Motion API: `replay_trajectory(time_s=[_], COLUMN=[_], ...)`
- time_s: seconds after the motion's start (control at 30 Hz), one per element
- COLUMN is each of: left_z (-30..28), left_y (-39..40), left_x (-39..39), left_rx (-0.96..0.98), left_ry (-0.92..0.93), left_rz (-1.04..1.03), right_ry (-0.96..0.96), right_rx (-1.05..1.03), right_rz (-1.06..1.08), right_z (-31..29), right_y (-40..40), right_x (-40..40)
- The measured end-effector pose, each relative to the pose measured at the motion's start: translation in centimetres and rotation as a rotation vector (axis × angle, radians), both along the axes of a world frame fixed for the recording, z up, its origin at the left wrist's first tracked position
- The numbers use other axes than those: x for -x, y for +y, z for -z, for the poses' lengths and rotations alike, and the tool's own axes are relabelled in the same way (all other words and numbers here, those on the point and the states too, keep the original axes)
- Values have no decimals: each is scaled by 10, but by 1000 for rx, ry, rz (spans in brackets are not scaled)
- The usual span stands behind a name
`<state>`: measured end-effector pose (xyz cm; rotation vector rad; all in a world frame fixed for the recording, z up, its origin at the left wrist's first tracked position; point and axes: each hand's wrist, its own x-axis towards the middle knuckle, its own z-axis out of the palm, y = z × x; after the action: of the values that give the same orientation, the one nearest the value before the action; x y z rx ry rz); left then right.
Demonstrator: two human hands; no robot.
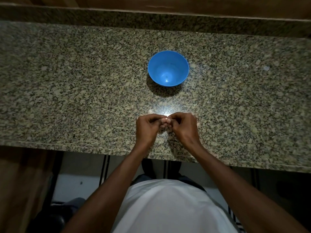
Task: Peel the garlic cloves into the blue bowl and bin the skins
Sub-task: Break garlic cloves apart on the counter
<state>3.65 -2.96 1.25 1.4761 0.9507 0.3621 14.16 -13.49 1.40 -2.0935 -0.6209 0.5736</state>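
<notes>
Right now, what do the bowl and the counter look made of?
Blue bowl: probably plastic, going by its uniform saturated colour, thin rim and soft sheen inside. Counter: polished granite or a lookalike, with a speckled beige, grey and black grain and a mirror-like glare just beyond the hands.

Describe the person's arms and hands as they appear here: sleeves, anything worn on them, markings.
Both forearms are bare from the bottom of the picture up to the wrists; no sleeve reaches into view. The left hand and right hand wear no gloves, and no watch, bracelet or ring shows on them. No markings can be seen in the dim light. The person wears a white top.
</notes>
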Motion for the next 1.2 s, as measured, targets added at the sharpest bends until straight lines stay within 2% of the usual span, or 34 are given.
replay_trajectory(time_s=[0.13,0.23,0.37,0.53,0.6,0.67,0.77,0.9,1.03,1.13,1.2], left_z=[5,4,4,6,7,7,9,0,-9,-15,-17], left_y=[-3,-5,3,5,1,-5,-13,-19,-12,-6,-3], left_x=[3,3,5,8,7,4,-3,-8,-11,-13,-13], left_rx=[198,244,60,-388,-439,-427,-262,175,459,728,840], left_ry=[12,17,50,94,107,155,215,187,187,172,131], left_rz=[-66,-65,71,225,221,179,30,-166,-210,-277,-285], right_ry=[-177,-128,280,582,522,284,-24,-270,-424,-486,-516], right_rx=[43,36,17,-11,29,122,113,130,142,130,116], right_rz=[-119,-136,-10,4,-14,-40,-88,-220,-312,-355,-370], right_z=[5,4,4,-7,-11,-10,-3,0,4,9,9], right_y=[-3,-9,-13,-13,-11,-8,-5,-10,-16,-18,-18], right_x=[5,5,-6,-15,-16,-13,-5,-1,1,0,0])
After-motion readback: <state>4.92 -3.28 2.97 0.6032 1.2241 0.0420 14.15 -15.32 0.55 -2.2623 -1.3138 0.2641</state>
